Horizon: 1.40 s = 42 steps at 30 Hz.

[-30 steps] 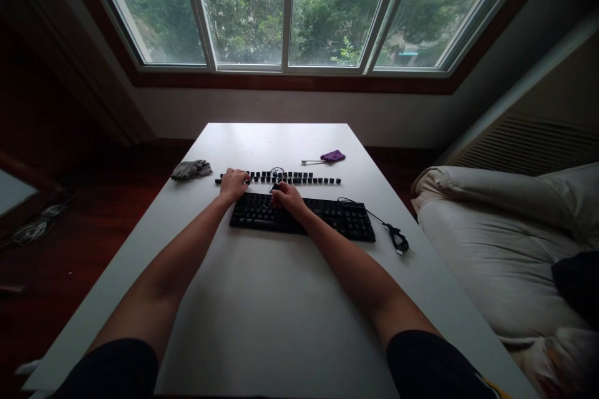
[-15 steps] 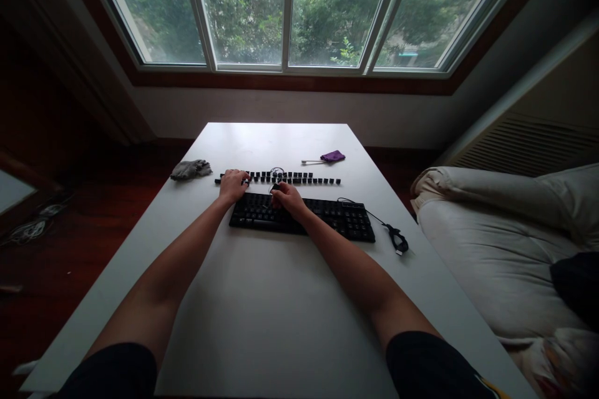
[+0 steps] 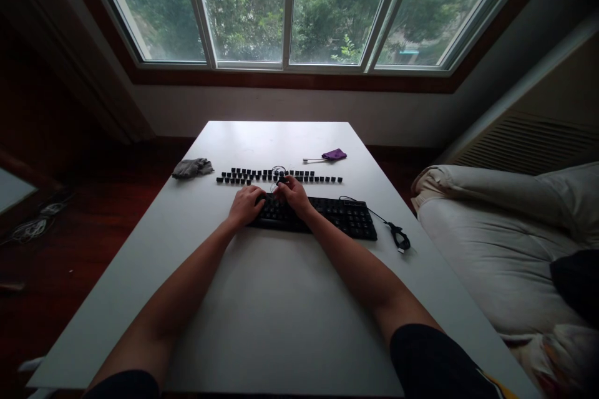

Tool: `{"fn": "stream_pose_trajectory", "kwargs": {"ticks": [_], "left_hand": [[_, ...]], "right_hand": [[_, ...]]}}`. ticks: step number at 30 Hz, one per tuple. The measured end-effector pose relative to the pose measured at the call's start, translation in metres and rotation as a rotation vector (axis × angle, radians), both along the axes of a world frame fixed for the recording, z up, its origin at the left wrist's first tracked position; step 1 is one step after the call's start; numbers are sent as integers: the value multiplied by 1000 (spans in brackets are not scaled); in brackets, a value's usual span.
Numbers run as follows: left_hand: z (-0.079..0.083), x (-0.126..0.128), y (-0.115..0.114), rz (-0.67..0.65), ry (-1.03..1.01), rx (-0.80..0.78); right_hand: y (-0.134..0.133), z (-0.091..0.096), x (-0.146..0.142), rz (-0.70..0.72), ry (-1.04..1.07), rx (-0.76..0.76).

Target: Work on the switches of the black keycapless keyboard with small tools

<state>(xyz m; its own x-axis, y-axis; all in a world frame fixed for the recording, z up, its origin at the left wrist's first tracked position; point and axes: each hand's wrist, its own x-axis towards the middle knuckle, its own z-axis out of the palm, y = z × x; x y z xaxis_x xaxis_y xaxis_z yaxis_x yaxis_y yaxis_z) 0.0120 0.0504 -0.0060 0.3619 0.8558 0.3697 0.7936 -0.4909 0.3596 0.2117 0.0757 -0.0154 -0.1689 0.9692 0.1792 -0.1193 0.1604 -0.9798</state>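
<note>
A black keyboard (image 3: 334, 215) lies slightly slanted on the white table (image 3: 281, 299). My left hand (image 3: 246, 206) rests over its left end, thumb apart from the fingers, with nothing visible in it. Just above the keyboard's upper edge, my right hand (image 3: 296, 194) pinches a keycap puller (image 3: 281, 180), a small black piece with thin wires pointing down to the left. Behind the keyboard stand loose black keycaps (image 3: 322, 179) in two uneven rows. A thin wire loop (image 3: 279, 168) shows among them.
At the table's left edge lies a crumpled grey cloth (image 3: 193, 168). A purple pouch (image 3: 334, 154) with thin white sticks (image 3: 313, 161) sits at the back right. The coiled cable (image 3: 399, 237) is right of the keyboard. A pale sofa (image 3: 482, 243) stands beyond the table's right side.
My left hand has come off the keycap rows, back and right onto the keyboard's left end. My right hand has risen slightly away from me with the keycap puller.
</note>
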Motion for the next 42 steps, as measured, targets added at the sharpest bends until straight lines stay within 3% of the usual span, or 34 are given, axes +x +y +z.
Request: {"fn": "stream_pose_trajectory", "kwargs": {"ticks": [5, 13, 16, 21, 24, 31, 37, 42], "left_hand": [[0, -5, -6, -3, -5, 9], [3, -7, -7, 16, -4, -20], [4, -9, -6, 18, -1, -33], [5, -13, -4, 40, -22, -47], [5, -14, -3, 50, -15, -48], [4, -17, -1, 47, -3, -25], [3, -18, -1, 58, 4, -20], [3, -18, -2, 68, -17, -41]], "right_hand": [[3, 0, 7, -63, -293, 120], [3, 5, 11, 108, -422, 151], [-4, 12, 12, 184, -526, 267], [-17, 16, 10, 101, -757, 537], [-23, 17, 6, 90, -832, 619], [-26, 14, 4, -28, -730, 502], [-18, 16, 4, -125, -369, 252], [-14, 14, 3, -159, -270, 174]]}}
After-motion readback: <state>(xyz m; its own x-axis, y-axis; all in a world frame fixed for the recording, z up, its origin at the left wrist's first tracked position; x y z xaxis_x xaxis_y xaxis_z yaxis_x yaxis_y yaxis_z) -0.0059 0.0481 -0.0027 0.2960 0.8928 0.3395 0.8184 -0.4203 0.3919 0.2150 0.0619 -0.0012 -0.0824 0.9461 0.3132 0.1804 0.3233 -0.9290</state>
